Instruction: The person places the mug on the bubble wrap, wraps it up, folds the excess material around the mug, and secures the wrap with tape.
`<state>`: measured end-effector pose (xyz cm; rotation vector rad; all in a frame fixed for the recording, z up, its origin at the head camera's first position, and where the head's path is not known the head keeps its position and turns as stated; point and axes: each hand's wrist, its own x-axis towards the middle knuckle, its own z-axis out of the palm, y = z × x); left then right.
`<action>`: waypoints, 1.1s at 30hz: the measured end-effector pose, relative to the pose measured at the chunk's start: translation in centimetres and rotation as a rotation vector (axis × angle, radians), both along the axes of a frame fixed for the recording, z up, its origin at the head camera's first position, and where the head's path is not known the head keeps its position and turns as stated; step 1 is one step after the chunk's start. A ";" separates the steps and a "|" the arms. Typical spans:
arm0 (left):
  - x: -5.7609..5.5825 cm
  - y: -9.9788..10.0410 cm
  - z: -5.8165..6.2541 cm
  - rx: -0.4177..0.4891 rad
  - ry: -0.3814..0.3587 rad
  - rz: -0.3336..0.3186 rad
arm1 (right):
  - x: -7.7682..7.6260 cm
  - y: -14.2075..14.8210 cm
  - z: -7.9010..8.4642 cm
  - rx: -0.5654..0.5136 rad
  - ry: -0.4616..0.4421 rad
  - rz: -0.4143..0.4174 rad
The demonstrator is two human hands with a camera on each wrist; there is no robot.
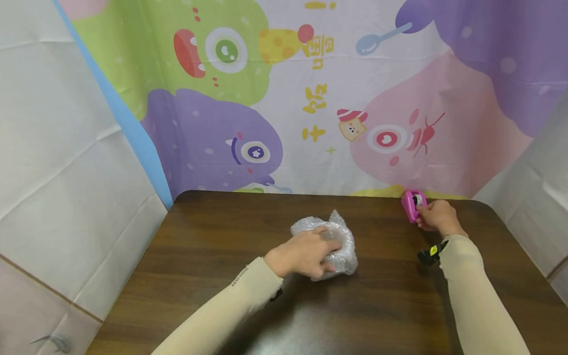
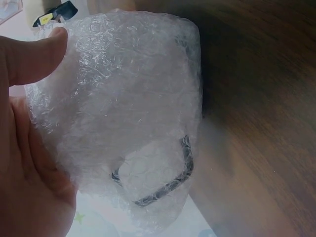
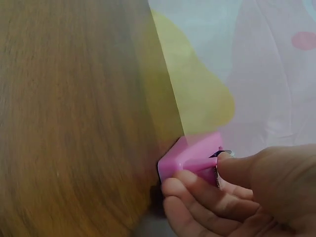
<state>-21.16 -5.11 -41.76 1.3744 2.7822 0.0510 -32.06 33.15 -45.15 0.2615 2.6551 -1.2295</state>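
A bundle of bubble wrap [image 1: 343,249] sits near the middle of the brown table, and my left hand [image 1: 306,251] grips it from above with fingers spread over its top. In the left wrist view the thumb [image 2: 42,57] lies along one side of the bubble wrap [image 2: 128,94]. Through the clear layers shows a dark curved outline; the wrapped item itself is mostly hidden. At the far right, a pink tape dispenser [image 1: 410,207] stands by the back edge. My right hand [image 1: 439,217] pinches it at its cutter end, thumb on top and fingers curled beneath [image 3: 197,202].
The wooden table [image 1: 222,222] runs back to a cloth [image 1: 310,148] printed with cartoon monsters. Pale panels [image 1: 66,123] rise on the left and right sides. A black wrist camera [image 1: 429,255] hangs at my right cuff, close over the tabletop.
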 end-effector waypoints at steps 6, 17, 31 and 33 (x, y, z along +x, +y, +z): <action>-0.1 0.0 -0.1 0.008 -0.005 -0.004 | 0.2 -0.1 0.1 -0.121 -0.050 -0.032; 0.0 0.0 -0.1 0.002 -0.011 0.003 | 0.4 -0.2 0.2 -0.214 -0.067 -0.059; 0.0 0.0 -0.1 0.002 0.001 0.000 | 0.6 -0.1 -0.4 -0.281 -0.052 -0.103; 0.0 0.0 -0.1 0.002 -0.002 0.004 | 0.5 0.0 -0.5 -0.294 -0.051 -0.106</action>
